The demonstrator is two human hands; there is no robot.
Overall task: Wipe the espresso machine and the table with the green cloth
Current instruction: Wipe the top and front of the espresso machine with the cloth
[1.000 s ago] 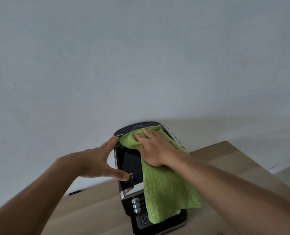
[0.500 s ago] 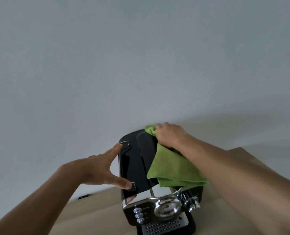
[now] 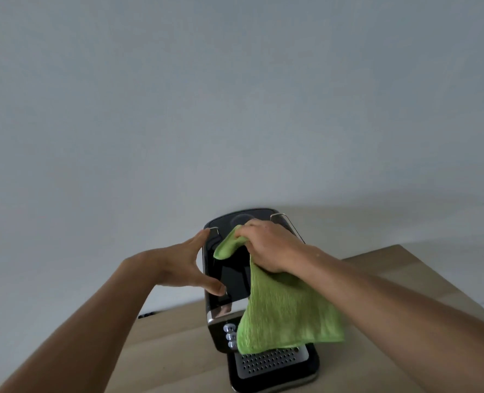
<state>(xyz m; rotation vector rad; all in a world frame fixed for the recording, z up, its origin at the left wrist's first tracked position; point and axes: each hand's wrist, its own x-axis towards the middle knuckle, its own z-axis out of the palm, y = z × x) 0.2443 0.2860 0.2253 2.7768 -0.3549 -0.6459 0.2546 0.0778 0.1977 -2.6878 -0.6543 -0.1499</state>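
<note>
We judge ourselves partway through step 1 of 2: our right hand (image 3: 269,248) grips the green cloth (image 3: 286,313), which hangs below its fingers over the espresso machine (image 3: 229,282), our left hand (image 3: 184,265) braces the machine's side with straight fingers, and the table (image 3: 178,350) seems left to wipe.

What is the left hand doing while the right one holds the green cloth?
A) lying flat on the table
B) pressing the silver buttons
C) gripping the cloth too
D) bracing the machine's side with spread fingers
D: the left hand touches the espresso machine at its left edge, fingers and thumb spread; only the right hand grips the green cloth.
</note>
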